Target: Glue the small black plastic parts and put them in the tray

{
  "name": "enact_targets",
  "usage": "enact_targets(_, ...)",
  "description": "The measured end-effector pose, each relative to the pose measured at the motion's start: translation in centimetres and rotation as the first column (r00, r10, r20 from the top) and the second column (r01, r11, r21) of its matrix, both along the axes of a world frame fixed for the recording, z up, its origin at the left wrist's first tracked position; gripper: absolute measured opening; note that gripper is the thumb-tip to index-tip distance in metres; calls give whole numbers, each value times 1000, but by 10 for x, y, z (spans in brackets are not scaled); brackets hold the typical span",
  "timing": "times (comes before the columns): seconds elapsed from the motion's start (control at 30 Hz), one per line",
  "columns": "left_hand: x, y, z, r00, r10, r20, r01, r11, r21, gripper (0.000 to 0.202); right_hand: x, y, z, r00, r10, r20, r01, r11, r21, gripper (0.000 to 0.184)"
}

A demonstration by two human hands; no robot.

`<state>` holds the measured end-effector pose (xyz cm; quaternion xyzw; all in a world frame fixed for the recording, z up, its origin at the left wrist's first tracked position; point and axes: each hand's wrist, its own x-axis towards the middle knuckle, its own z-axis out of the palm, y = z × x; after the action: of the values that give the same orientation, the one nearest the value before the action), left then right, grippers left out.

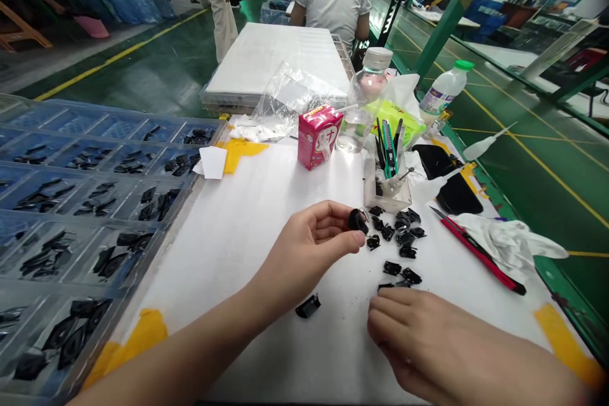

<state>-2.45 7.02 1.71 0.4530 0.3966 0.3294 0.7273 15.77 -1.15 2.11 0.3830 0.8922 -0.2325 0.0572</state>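
Pinching a black plastic part [358, 221] in our left hand [304, 247] above the white-covered bench [247, 254]
Our left grip is narrow, with thumb and fingertips closed on the part, while our right hand [419, 336] stays loose, holding nothing we can see, its fingers curled at the lower edge of the loose black parts [404, 235] on the bench. We cannot tell whether they touch. One stray piece [308, 306] lies apart, just below our left hand. More black parts sit in every visible compartment of the blue divided tray [85, 203] to our left, so much looks placed, with the loose heap left. A red utility knife [480, 254] lies to the right.
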Motion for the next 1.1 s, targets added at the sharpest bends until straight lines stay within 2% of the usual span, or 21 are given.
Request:
enact_targets(0.1, 1, -3, 1, 998, -46, -43, 46, 999, 10, 21, 12, 0, 13, 960, -204, -191, 205, 979, -15, 20)
enact_targets(0.23, 4, -10, 2, 985, -108, -133, 127, 982, 141, 18, 21, 2, 15, 845, -276, -458, 384, 910, 160, 15)
enact_targets(0.33, 5, -15, 0, 969, -96, -225, 160, 946, 283, 21, 16, 6, 9, 804, -298, -515, 489, 824, 285, 12)
enact_targets(0.43, 6, -17, -2, 962, -96, -257, 192, 905, 380, 24, 11, 9, 3, 825, -254, -505, 486, 776, 402, 13)
enact_targets(0.53, 6, -18, -4, 959, -98, -265, 208, 879, 428, 25, 9, 11, 0, 839, -215, -500, 466, 756, 459, 13)
enact_targets(0.73, 7, -19, -9, 952, -59, -301, 208, 845, 492, 25, 9, 13, -4, 838, -199, -508, 452, 775, 442, 11)
enact_targets(0.97, 6, -20, -12, 949, -6, -316, 207, 768, 606, 25, 7, 12, -7, 855, -222, -469, 448, 773, 450, 10)
enact_targets(1.03, 5, -24, -13, 948, 3, -318, 212, 741, 637, 24, 11, 7, -14, 853, -230, -468, 445, 789, 424, 12)
enact_targets(1.1, 5, -29, -14, 952, -7, -305, 221, 704, 675, 23, 19, 2, -30, 851, -240, -467, 452, 788, 418, 13)
